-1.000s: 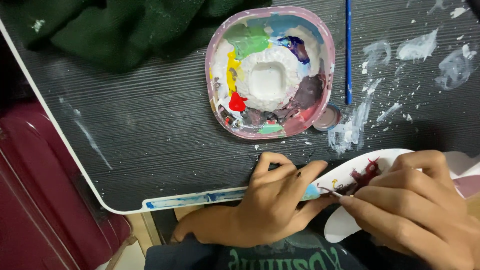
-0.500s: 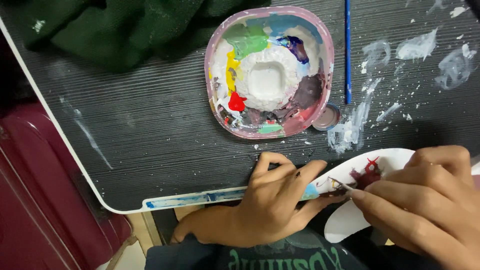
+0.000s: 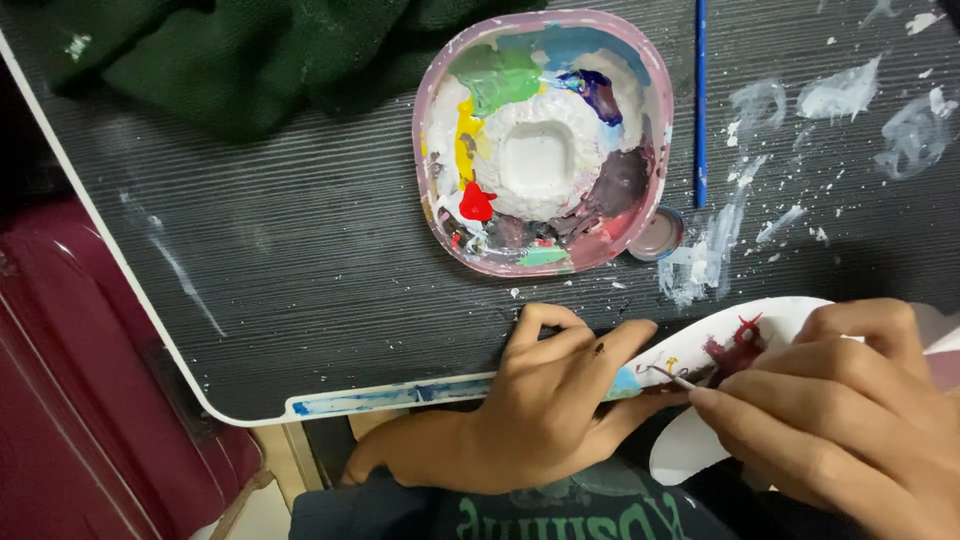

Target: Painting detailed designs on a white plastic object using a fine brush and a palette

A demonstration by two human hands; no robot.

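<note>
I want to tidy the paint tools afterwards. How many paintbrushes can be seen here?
2. One blue paintbrush lies on the dark table, right of the paint palette. The right hand holds a fine brush on the white cutout. Others may be hidden.

Right hand [image 3: 850, 410] hides most of the brush [image 3: 683, 381]; white cutout [image 3: 700, 350] runs off-frame.

A single head-worn camera looked steeply down from close above at the near edge of a dark ribbed table [image 3: 300, 300]. The person's own lap filled the bottom of the view, and no second view overlapped it.
</note>
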